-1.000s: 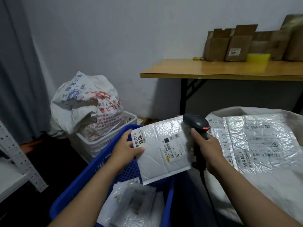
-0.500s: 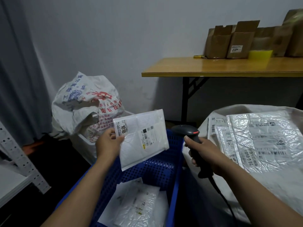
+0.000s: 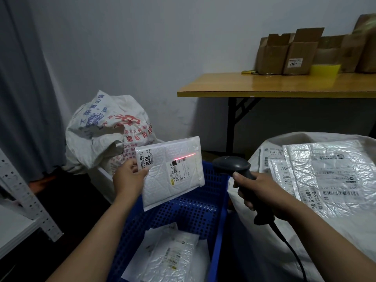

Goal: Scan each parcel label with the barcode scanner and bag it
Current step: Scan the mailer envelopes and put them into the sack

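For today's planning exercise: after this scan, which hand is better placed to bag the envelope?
Probably the left hand: it holds the envelope, while the right hand is busy gripping the scanner.

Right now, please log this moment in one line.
left hand: holds mailer | right hand: grips scanner | red line: on label

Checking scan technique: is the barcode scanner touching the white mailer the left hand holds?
Apart. The head view shows blue crate wall between the barcode scanner and the white mailer; only the red scan line reaches its label.
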